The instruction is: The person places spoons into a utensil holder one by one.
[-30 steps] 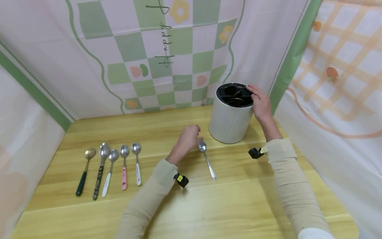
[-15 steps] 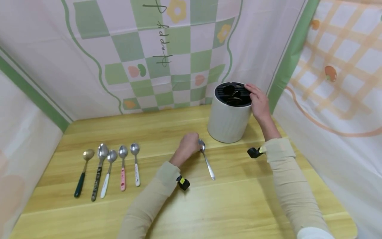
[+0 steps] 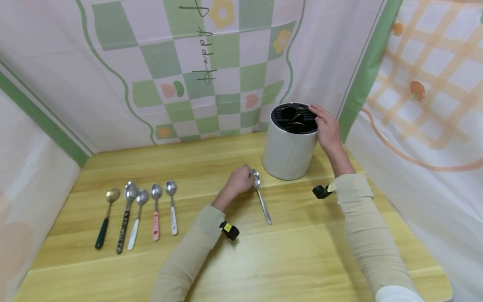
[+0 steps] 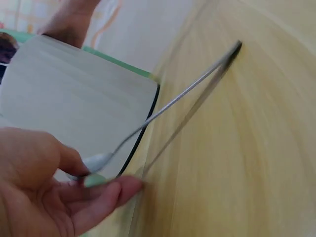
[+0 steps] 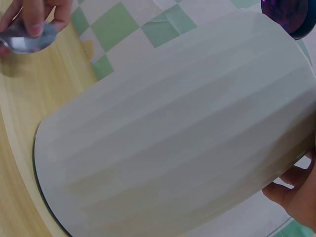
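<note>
My left hand (image 3: 239,181) pinches the bowl of an all-metal spoon (image 3: 264,206) between thumb and fingers. In the left wrist view the spoon's bowl end is raised, while its thin handle (image 4: 173,101) slants down to the tabletop. Just behind and right stands a pale, round utensil holder (image 3: 288,155) with a black slotted top (image 3: 279,119); dark, shiny utensil heads (image 3: 289,112) show in it. My right hand (image 3: 329,132) rests against the holder's right side, fingers on the rim. The right wrist view shows its fingers (image 5: 279,192) along the ribbed wall.
On the left of the wooden table (image 3: 226,268) several spoons lie in a row, among them a green-handled spoon (image 3: 103,228), a pink-handled spoon (image 3: 156,222) and a white-handled spoon (image 3: 173,218). A checkered curtain (image 3: 196,63) hangs behind the table.
My left hand has closed on the spoon's bowl and lifted that end slightly, shifting the spoon a little away from me. The right hand has stayed on the utensil holder.
</note>
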Demonstrator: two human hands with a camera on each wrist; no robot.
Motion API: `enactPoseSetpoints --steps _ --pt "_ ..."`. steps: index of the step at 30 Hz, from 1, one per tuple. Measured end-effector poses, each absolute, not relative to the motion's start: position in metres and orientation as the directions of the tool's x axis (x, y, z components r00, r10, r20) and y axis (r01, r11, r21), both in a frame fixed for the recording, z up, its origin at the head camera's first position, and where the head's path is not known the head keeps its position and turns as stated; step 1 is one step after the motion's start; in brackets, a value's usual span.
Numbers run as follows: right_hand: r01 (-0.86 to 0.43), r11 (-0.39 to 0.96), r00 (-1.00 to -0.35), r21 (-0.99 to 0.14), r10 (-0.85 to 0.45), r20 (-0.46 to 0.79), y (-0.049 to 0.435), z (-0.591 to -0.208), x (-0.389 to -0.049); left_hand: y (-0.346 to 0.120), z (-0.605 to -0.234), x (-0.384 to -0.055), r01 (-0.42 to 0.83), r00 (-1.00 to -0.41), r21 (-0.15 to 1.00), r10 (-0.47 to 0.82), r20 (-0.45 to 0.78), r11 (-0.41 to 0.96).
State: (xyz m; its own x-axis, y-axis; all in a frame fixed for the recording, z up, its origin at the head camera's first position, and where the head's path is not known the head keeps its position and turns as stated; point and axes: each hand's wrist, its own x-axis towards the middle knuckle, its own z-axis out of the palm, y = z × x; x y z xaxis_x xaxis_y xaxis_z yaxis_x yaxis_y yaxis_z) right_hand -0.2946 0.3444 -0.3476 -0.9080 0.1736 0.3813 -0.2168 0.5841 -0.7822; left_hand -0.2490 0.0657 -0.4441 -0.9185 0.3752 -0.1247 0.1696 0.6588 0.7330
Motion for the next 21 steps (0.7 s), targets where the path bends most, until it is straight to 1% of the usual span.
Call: enactPoseSetpoints --steps 2,4,7,9,14,21 --pt "-0.223 0.584 -0.905 -0.78 0.174 0.389 0.345 -0.347 -0.295 0.065 -0.444 -0.249 0.126 -0.908 0.836 0.402 -0.121 0.535" --pt "-0.227 0.583 -0.903 -0.78 0.173 0.393 0.344 -0.347 -0.295 0.065 -0.445 -0.249 0.063 -0.898 0.911 0.421 -0.127 0.408" --pt "-0.225 0.584 -0.905 -0.78 0.172 0.389 0.343 -0.346 -0.295 0.065 -0.444 -0.248 -0.026 -0.896 0.961 0.421 -0.145 0.274" --pt "-0.223 0.582 -0.906 -0.782 0.172 0.386 0.343 -0.346 -0.295 0.065 -0.443 -0.248 -0.072 -0.897 0.972 0.412 -0.161 0.222" --pt "-0.231 0.581 -0.904 -0.781 0.169 0.393 0.343 -0.347 -0.295 0.064 -0.438 -0.248 -0.093 -0.897 0.977 0.409 -0.166 0.194" --pt "-0.226 0.587 -0.906 -0.777 0.167 0.389 0.344 -0.347 -0.295 0.061 -0.432 -0.244 0.004 -0.892 0.969 0.438 -0.109 0.247"
